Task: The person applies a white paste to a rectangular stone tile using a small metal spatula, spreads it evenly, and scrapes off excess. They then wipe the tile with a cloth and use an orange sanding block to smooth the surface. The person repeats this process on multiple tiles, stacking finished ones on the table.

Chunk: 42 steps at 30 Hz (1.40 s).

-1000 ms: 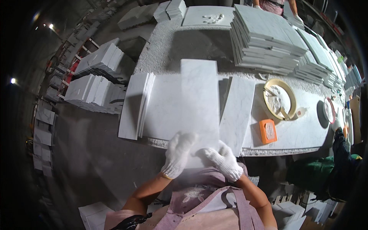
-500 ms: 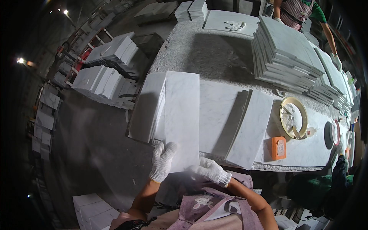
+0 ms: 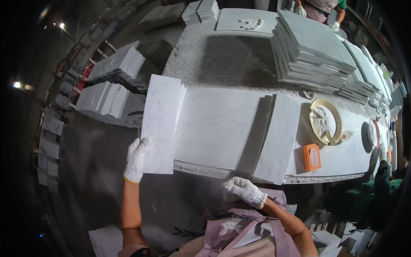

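Nearest: a mauve apron (image 3: 274,240) at the lower edge. Right hand (image 3: 245,191), in a white knit glove, sits just above it, clear of the table; fingers curled in to a loose fist, nothing seen in the grip. Left hand (image 3: 137,160), gloved alike, is closed on the left edge of a narrow, grey-veined marble slab (image 3: 159,124), toward its near end. The slab lies over other narrow slabs at the left of the table (image 3: 186,55), its near end projecting past the table edge.

Right of it: a broad marble panel (image 3: 216,128), then a long marble strip (image 3: 279,139) set aslant. Further right: an orange box (image 3: 312,157), a small bottle (image 3: 346,135) and a yellow basin (image 3: 339,122) containing white material.

Beyond: a tall slab stack (image 3: 314,47); a pair of white gloves (image 3: 250,24) on a far slab (image 3: 229,19); a co-worker (image 3: 321,9) in a checked apron.
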### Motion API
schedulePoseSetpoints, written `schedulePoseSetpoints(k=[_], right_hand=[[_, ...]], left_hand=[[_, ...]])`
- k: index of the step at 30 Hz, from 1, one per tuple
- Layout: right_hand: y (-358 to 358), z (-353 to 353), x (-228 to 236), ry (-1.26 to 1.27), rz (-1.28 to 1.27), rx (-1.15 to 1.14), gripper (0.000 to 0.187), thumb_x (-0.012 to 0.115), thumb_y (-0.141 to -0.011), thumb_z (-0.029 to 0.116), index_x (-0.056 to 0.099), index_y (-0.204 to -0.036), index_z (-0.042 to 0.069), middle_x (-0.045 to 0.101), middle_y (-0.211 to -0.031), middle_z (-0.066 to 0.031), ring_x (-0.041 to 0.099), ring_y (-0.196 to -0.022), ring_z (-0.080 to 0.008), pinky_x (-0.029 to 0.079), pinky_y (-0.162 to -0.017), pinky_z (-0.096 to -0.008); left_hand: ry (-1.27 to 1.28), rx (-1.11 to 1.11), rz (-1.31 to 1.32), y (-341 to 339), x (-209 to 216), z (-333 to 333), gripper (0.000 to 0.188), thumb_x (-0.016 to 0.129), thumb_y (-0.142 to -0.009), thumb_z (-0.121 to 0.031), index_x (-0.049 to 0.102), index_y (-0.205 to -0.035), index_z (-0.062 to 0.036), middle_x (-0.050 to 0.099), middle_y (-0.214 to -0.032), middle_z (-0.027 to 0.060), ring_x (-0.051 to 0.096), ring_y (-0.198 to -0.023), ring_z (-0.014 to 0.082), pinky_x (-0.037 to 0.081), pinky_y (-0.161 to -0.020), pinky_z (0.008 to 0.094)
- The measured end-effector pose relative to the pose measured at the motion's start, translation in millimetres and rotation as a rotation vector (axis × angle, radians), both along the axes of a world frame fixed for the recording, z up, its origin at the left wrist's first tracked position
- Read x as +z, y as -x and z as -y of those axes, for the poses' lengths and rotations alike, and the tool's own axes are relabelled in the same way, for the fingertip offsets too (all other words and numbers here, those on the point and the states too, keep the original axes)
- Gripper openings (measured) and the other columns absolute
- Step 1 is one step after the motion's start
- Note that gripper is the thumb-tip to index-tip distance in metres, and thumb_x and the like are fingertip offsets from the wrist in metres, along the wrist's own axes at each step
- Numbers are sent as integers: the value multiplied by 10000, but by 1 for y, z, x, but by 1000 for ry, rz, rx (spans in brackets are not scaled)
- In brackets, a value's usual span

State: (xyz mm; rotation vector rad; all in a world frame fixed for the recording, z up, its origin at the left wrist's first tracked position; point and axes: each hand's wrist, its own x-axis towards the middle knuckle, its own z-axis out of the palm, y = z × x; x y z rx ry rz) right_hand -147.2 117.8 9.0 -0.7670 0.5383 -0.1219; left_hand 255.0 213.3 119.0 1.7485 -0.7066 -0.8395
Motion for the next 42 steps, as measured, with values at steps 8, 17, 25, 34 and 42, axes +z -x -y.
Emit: schedulePoseSetpoints(k=[8, 17, 25, 34, 42], right_hand=[[-1, 2, 5, 177, -85, -1, 208, 686, -1058, 241, 732, -1108, 45, 724, -986, 8, 650, -914, -62, 550, -822, -250], [-4, -2, -14, 211, -69, -15, 279, 678, -1065, 262, 712, -1215, 28, 736, -1097, -2, 645, -1011, -78, 541, -925, -271], [-5, 2, 17, 295, -152, -4, 338, 671, -1070, 288, 679, -1262, 10, 732, -1029, -33, 667, -935, -99, 569, -857, -282], [-13, 16, 71, 305, 68, -312, 350, 568, -1119, 245, 624, -1358, -6, 721, -1162, -102, 684, -1048, -181, 561, -955, -347], [-3, 14, 100, 264, 400, -453, 533, 505, -1142, 270, 423, -1586, -11, 553, -1405, -66, 522, -1267, -147, 414, -1115, -309]], left_hand=[[-27, -37, -112, -69, -16, 11, 526, 731, -997, -503, 703, -1218, -27, 661, -1052, -57, 572, -974, 55, 480, -921, 257], [-130, -4, 38, -82, -27, 19, 458, 715, -1006, -499, 721, -1078, -47, 627, -978, -82, 535, -914, 42, 465, -879, 254], [-683, 127, 1202, -33, 26, 32, 403, 695, -989, -466, 719, -1021, -65, 746, -952, 75, 709, -892, 215, 540, -832, 390], [329, -538, 233, 176, -29, 35, 671, 770, -975, -401, 558, -1462, 8, 569, -1486, 184, 582, -1341, 316, 464, -1136, 425], [412, -197, 156, 240, -64, 66, 400, 498, -1080, -351, 617, -1177, 19, 664, -1132, 111, 666, -964, 209, 543, -802, 360]])
